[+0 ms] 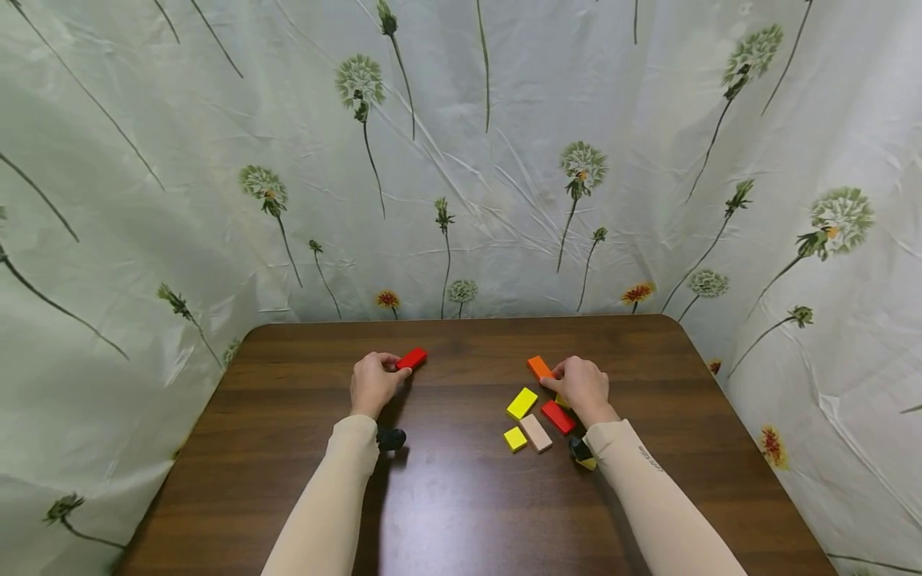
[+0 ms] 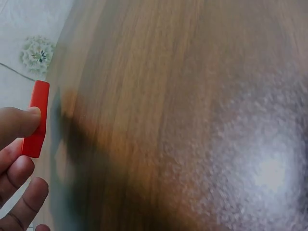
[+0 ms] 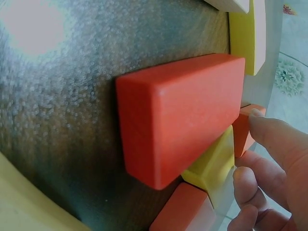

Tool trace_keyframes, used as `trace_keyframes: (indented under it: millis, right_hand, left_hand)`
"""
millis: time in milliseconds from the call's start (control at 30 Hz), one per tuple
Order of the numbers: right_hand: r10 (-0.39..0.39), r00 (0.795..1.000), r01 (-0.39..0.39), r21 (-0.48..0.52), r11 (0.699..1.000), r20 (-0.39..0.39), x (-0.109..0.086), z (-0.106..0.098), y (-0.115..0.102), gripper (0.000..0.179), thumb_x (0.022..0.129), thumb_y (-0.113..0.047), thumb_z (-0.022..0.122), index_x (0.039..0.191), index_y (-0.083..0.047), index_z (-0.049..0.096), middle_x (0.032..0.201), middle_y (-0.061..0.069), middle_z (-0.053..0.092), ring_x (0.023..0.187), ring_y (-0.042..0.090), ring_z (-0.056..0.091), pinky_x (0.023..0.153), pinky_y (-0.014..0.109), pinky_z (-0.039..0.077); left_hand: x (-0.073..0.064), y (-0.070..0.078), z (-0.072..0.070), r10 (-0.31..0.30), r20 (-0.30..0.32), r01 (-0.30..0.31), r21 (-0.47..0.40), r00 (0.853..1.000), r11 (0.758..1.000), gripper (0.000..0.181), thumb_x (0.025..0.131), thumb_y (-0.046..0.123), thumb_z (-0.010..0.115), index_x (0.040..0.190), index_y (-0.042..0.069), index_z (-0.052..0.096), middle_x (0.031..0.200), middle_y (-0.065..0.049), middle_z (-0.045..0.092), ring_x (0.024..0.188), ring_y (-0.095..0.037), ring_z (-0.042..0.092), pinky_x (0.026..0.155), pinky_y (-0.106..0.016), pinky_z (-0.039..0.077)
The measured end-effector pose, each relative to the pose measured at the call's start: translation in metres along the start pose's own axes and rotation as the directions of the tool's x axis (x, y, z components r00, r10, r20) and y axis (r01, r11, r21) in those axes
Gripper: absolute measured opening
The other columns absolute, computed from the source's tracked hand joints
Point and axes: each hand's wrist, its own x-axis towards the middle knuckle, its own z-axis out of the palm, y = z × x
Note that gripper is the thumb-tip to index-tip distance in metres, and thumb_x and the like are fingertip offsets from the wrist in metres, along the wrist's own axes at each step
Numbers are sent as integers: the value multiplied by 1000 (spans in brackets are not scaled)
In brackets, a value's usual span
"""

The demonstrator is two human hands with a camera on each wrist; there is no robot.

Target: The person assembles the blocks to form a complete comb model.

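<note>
Between thumb and fingers, my left hand (image 1: pixel 373 384) pinches a red block (image 1: pixel 412 358) near the back left of the table; in the left wrist view that red block (image 2: pixel 38 118) appears held off the wood, with a shadow beside it. My right hand (image 1: pixel 582 388) pinches an orange block (image 1: pixel 539 367) at the far end of a loose group of blocks. Just nearer lies another red block (image 1: pixel 558 417), large in the right wrist view. A yellow block (image 3: pixel 211 163) lies beside it, partly hidden by the hand in the head view.
Left of the red block lie a yellow block (image 1: pixel 522 403), a pale beige block (image 1: pixel 536 433) and a small yellow block (image 1: pixel 515 439). Another yellow piece (image 1: pixel 589 463) shows beneath the right wrist. A flowered curtain (image 1: pixel 461 160) hangs behind the wooden table (image 1: pixel 461 512).
</note>
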Motion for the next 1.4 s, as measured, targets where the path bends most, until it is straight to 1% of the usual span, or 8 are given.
trace_keyframes:
  millis: [167,467,667,833,1167,1400]
  right_hand:
    - [4,1000,-4,-5,1000,-4,-1,-1,0,38,93,-38,85,113,-5,83,109,13,80,90,29,65,87,48,47]
    - [3,1000,-3,2,1000,-8,-2,0,0,38,93,-37,85,113,-5,83,110,13,80,92,30,66,89,49,46]
    - [-10,1000,10,3,1000,-17,-3,-2,0,38,93,-38,85,112,-5,83,109,13,81,94,31,68,90,52,47]
    - [-13,1000,13,6,1000,-18,-4,-3,1,38,93,-38,85,111,-5,84,108,13,81,93,31,68,90,52,47]
    - [-13,1000,13,5,1000,-19,-3,-1,2,37,93,-38,85,111,-5,84,107,12,81,92,30,67,87,50,46]
    - [-8,1000,8,3,1000,-17,-3,-2,2,38,93,-38,85,112,-5,83,108,12,81,91,30,67,88,50,46]
  left_hand:
    - [-1,-2,0,-28,0,28,3,1000,1000,31,87,28,90,110,8,83,101,-9,78,95,-28,68,79,-42,51]
    - [-4,-5,0,-26,-8,26,12,1000,1000,31,86,29,92,106,7,83,94,-8,76,87,-26,66,70,-36,47]
    - [-5,-4,-1,-55,11,56,-3,998,998,31,85,29,92,104,7,81,91,-7,74,82,-24,65,64,-33,44]
    - [-5,-4,0,-72,25,72,-3,997,997,31,85,30,91,103,7,80,90,-7,74,79,-23,65,63,-32,44]
    - [-7,-1,0,-80,39,79,23,996,997,33,85,32,93,98,6,77,89,-7,72,78,-24,64,62,-33,44]
    - [-8,-1,0,-75,51,73,39,996,997,40,84,41,93,96,7,76,88,-6,71,76,-23,63,60,-32,43]
